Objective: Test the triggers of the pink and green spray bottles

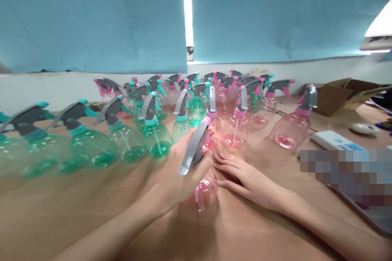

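My left hand [180, 171] is closed round the neck of a pink spray bottle [203, 191] with a grey trigger head [192, 147], near the middle of the brown table [92, 212]. The bottle leans toward me. My right hand [245, 175] lies beside it on the right, fingers stretched out, fingertips touching the bottle's side and the table. Just beyond stand rows of several green spray bottles [156, 136] and pink spray bottles [234, 128].
A lone pink bottle [290, 126] stands to the right. A white power strip [335, 140], a white oval object [366, 128] and an open cardboard box [339, 96] lie at the right. Blue curtains [92, 16] hang behind.
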`<state>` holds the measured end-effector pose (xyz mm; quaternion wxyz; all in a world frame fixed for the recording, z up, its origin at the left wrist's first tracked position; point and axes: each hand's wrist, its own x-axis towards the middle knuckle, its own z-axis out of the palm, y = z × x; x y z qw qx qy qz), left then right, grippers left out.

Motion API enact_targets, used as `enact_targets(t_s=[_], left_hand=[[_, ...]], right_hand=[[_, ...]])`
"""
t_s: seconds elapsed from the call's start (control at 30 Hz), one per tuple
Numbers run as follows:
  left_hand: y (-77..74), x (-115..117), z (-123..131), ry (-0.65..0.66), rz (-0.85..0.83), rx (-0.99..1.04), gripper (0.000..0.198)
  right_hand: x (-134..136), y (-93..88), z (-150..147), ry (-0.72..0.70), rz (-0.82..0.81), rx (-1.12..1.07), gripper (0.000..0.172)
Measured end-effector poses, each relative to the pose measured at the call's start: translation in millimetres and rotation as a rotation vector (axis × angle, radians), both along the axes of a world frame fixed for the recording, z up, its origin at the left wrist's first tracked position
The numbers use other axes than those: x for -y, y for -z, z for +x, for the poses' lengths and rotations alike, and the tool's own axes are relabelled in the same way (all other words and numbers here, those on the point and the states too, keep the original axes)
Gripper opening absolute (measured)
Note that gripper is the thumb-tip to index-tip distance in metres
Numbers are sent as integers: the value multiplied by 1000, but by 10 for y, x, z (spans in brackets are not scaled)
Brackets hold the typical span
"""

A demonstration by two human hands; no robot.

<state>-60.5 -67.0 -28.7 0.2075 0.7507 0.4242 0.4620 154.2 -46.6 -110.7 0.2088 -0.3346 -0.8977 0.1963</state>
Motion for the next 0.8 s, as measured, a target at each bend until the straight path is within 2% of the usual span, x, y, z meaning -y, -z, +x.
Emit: enact_targets(t_s=[0.33, 0.8], left_hand=[[-10, -9, 13, 34, -63, 22, 10], [-29, -23, 30, 56, -15, 43, 14]], right_hand=[[13, -10, 2, 6, 6, 19, 48], [17, -48, -4, 5, 1, 73, 48]])
